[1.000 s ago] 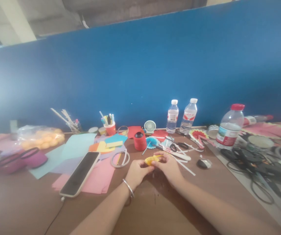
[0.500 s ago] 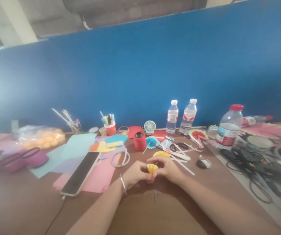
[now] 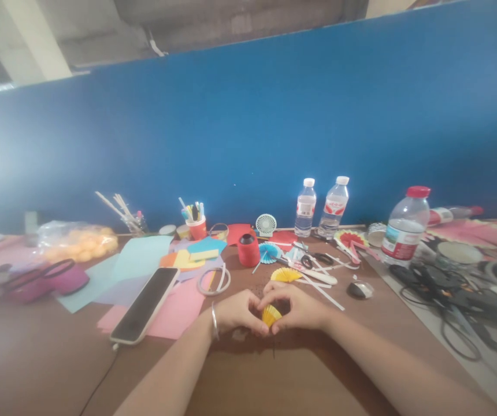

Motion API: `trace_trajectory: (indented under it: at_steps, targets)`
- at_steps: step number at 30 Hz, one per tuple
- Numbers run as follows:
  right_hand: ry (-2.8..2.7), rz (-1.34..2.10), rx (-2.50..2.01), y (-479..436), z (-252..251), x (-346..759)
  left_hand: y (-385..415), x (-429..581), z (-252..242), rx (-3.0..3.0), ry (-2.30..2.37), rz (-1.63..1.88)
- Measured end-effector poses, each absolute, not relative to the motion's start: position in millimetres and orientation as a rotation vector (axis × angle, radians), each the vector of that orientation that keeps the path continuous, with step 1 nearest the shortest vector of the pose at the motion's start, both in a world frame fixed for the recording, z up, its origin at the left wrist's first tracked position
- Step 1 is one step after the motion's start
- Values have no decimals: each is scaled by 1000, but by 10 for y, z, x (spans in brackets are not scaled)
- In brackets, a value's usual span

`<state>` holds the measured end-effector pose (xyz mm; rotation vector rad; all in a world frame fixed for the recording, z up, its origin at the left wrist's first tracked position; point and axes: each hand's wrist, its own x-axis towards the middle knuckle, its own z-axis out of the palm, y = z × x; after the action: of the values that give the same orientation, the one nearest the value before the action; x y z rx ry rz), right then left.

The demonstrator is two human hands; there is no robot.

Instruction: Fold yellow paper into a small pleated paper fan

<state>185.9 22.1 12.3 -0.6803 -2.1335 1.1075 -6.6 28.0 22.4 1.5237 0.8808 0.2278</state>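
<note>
A small yellow pleated paper fan (image 3: 270,315) is held between my two hands just above the table, its folds spread. My left hand (image 3: 240,313), with a silver bangle at the wrist, closes on its left side with thumb and fingers. From the other side my right hand (image 3: 297,306) pinches it, index finger curved over the top and thumb below. Behind the right hand lies a second yellow paper fan (image 3: 286,275). A blue pleated paper fan (image 3: 269,252) rests farther back beside a red thread spool (image 3: 248,251).
To the left, a phone (image 3: 146,305) lies on coloured paper sheets (image 3: 181,312). White paper strips (image 3: 323,292) and scissors (image 3: 307,262) lie beyond my right hand. Water bottles (image 3: 304,208) stand at the back, and black cables (image 3: 439,294) crowd the right side.
Both hands have come slightly lower and nearer with the fan. The fan has tilted, and my right fingers now arch over it. The second yellow fan shows more fully.
</note>
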Motion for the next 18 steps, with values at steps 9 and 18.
trace_trajectory:
  at_steps: [9,18]
  targets:
    - [-1996,957,-844,218,71,1827,355,-107,162,1637,970,347]
    - [-1832,800,-1058,320,-74,1825,316,37,139,2263,1166,740]
